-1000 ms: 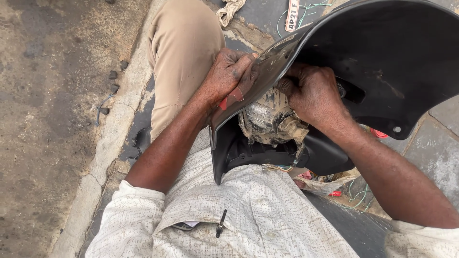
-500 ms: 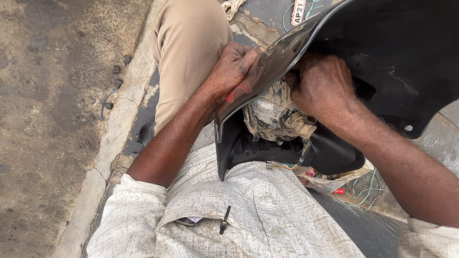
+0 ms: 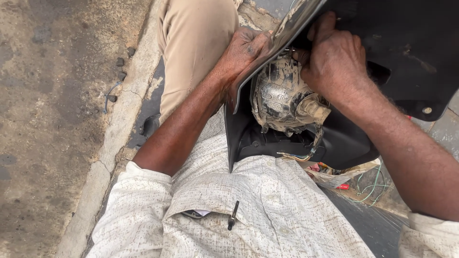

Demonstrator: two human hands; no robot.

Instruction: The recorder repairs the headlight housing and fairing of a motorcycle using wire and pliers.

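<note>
A large black plastic vehicle panel [image 3: 382, 52] rests on my lap, inner side toward me. A mud-caked headlamp housing [image 3: 282, 95] sits inside it, with a dusty socket stub [image 3: 313, 110] sticking out and thin coloured wires [image 3: 296, 155] hanging below. My left hand [image 3: 244, 50] grips the panel's shiny left edge, fingers wrapped over it. My right hand [image 3: 332, 59] is pressed against the top of the housing inside the panel, fingers curled; what the fingertips hold is hidden.
My tan trouser leg [image 3: 193, 43] stretches along a concrete kerb [image 3: 122, 124], with rough ground [image 3: 52, 119] to the left. A pen [image 3: 233, 216] is clipped in my shirt pocket. Loose green wires [image 3: 370, 188] and a crumpled bag lie at right.
The view has moved closer. The panel has tilted up so the lamp housing shows more fully. My right hand has shifted up onto the housing's top.
</note>
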